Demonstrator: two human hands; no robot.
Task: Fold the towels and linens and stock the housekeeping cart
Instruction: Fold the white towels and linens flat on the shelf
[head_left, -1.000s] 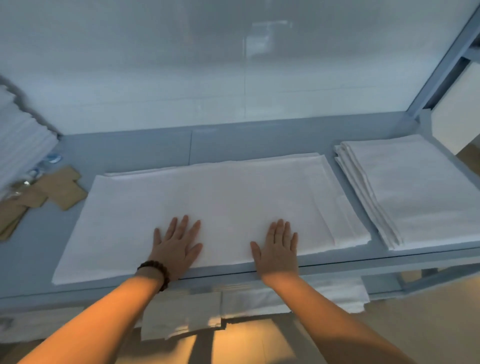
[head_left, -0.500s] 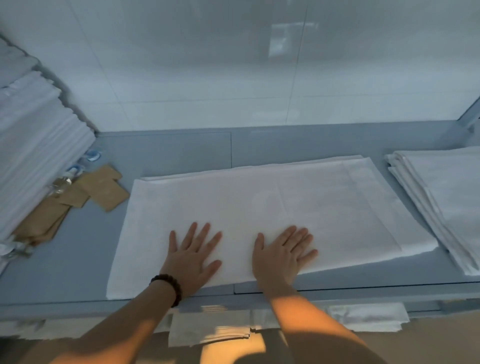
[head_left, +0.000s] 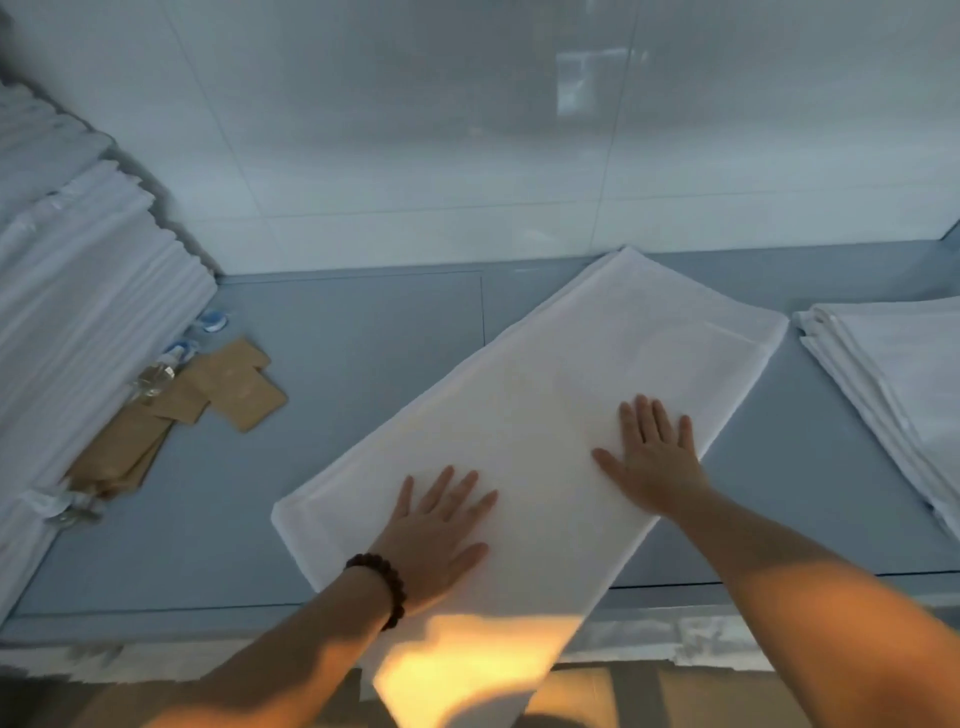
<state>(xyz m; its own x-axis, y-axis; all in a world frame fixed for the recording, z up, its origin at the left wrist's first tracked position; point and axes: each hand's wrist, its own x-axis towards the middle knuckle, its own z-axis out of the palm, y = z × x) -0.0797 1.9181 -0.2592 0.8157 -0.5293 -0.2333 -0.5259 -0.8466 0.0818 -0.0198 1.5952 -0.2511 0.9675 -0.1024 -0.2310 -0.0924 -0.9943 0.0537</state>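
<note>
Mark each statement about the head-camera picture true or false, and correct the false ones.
1. The left hand and the right hand both lie flat, fingers straight, on the long white folded cloth. True.
2. The dark beaded bracelet sits on the right wrist. False: it is on the left wrist.
3. The white cloth lies square with the front edge of the grey-blue shelf. False: it lies slantwise, and its near end hangs over that edge.
4. Flat brown paper packets lie left of the cloth, beside a tall stack of white towels. True.
</note>
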